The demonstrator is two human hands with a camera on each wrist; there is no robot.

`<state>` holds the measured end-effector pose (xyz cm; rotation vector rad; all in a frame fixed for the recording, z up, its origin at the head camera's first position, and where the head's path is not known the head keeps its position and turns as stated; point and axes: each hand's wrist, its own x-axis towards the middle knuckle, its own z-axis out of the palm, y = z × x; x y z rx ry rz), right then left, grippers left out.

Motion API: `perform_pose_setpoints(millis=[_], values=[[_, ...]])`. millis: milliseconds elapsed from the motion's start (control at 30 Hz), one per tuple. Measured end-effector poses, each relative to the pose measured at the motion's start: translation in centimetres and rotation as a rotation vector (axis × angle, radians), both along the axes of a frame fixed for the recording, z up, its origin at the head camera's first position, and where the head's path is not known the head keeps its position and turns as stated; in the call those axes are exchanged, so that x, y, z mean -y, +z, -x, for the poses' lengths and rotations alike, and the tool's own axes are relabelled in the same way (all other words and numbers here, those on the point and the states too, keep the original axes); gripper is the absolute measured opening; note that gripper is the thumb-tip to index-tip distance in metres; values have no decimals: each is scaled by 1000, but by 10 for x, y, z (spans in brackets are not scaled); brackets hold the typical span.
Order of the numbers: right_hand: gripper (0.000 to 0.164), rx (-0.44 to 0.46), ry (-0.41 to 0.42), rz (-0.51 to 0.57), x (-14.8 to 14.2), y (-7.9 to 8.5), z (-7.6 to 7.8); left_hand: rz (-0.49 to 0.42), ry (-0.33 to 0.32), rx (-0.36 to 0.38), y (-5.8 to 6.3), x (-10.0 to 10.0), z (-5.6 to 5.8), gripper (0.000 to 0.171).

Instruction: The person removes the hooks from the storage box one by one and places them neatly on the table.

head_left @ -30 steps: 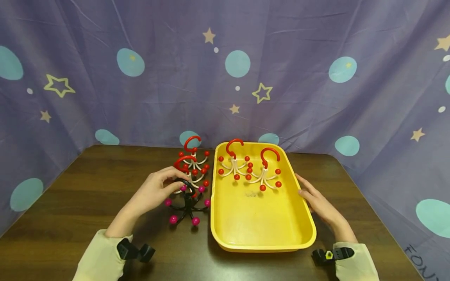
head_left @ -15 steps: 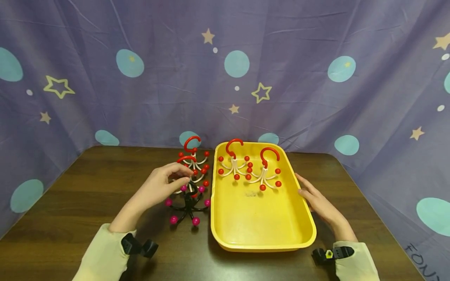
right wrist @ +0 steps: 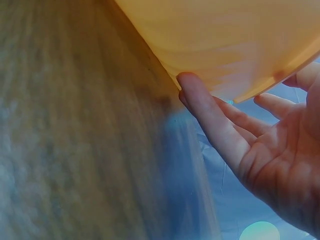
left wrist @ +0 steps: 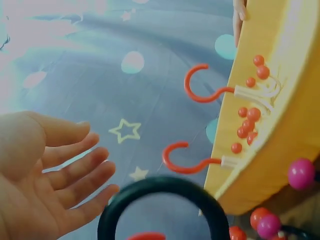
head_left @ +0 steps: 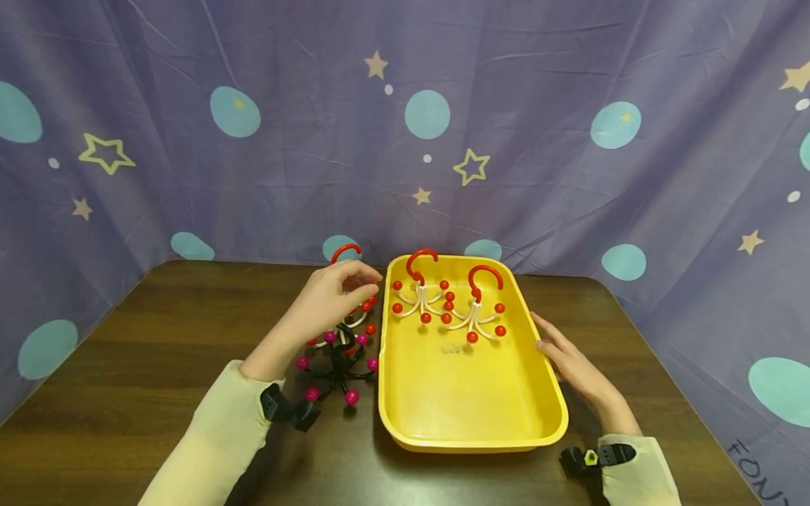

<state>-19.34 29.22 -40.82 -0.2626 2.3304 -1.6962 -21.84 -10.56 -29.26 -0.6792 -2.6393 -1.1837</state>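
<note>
two red-hooked hangers stand upright in the yellow tray (head_left: 468, 397), the left one (head_left: 422, 293) and the right one (head_left: 475, 313), both toward the far end. over beside the tray, on its left, three more: the black hanger (head_left: 340, 362) in front, ball-tipped arms splayed; the middle hanger (head_left: 370, 329), partly hidden; and the rear hanger (head_left: 345, 248), its red hook poking up past the knuckles. here's the left hand (head_left: 332, 299), hovering about those back two, fingers relaxed, a gap between thumb and fingertips, nothing in its grasp. the right hand (head_left: 572, 362) lays nearly straight fingers against the tray's right wall, bracing rather than clutching, it seems.

this looks like a reach for a red hook. best to pinch the hook and lift straight up, because those balls sit crowded and an arm could snag its neighbour. the right hand should steady the tray meanwhile.

edges: the tray's left rim runs just beside the black hanger's balls, so anything lifted should clear both before swinging across. the tray's near half shows bare floor, good landing room. the curtain (head_left: 538, 176) hangs close behind the table (head_left: 126, 351), so the back is the tight side.
</note>
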Motion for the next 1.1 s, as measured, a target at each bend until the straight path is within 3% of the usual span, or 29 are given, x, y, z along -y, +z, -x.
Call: perform_pose_setpoints(millis=[200,467,733,933,1100], values=[[60,3,-1,2,0,0,0,-50,31,-9,8,-16,12,15],[60,-1,5,3,0,0,1,-35,66,27,7,-38,27,21],[60,3,-1,5,-1,-1,0,65,119,43,11,-56,41,35],[61,1,1,3,-1,0,0,216,111,109,15,-66,51,47],[61,5,-7,2,0,-1,-1,269,103,154,18,-73,58,52]])
